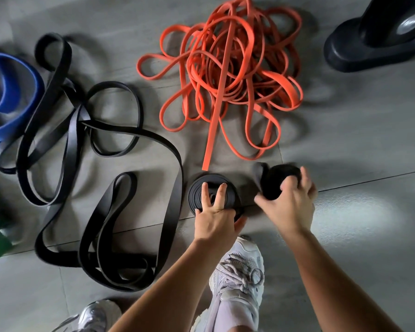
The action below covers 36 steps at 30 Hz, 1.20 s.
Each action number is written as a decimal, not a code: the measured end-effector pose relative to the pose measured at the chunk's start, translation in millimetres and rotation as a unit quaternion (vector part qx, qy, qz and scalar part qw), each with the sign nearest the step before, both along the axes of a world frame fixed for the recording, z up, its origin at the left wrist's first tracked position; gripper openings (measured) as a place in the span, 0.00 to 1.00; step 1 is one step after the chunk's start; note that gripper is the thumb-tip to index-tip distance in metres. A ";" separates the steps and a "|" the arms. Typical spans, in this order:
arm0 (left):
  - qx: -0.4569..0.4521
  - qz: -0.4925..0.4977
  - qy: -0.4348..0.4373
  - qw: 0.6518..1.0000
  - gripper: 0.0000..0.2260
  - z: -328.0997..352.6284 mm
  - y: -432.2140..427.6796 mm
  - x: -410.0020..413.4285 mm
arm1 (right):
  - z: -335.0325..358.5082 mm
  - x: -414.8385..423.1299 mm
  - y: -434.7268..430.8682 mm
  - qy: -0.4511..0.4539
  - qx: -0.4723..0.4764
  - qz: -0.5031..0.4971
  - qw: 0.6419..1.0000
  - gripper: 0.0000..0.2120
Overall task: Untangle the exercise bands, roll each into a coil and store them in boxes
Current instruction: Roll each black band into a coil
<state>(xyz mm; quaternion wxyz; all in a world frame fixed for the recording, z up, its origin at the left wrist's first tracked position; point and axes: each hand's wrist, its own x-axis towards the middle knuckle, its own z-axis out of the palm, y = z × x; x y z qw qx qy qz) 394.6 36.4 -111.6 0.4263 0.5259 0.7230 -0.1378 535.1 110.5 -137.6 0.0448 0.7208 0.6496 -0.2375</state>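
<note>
left hand (213, 212): spread flat, pressing black coil (228, 188) on floor (345, 140) just below orange tangle (230, 68) | right hand (290, 202): curled round black roll (273, 180), below-right of tangle | risk: easing pressure may let coil spring open

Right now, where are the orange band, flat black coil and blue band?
orange band (222, 73): head view, tangle's middle.
flat black coil (195, 191): head view, left windings.
blue band (35, 87): head view, right side.

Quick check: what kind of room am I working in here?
Likely a gym or workout room: orange bands, black bands and a blue band lie on a grey floor near a black equipment base.
</note>
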 end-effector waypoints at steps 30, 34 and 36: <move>0.046 -0.099 0.059 0.992 0.33 -16.4 -5.4 -3.0 | 5.5 -4.3 -52.7 -0.034 -0.057 0.037 0.997 0.46; 0.026 -0.111 0.068 0.991 0.33 -20.5 2.6 -1.3 | 5.8 -3.1 -51.0 -0.037 -0.063 0.068 0.995 0.49; 0.030 -0.115 0.065 0.991 0.33 -19.2 4.1 -3.3 | 7.1 -3.9 -52.3 -0.029 -0.039 0.074 0.996 0.49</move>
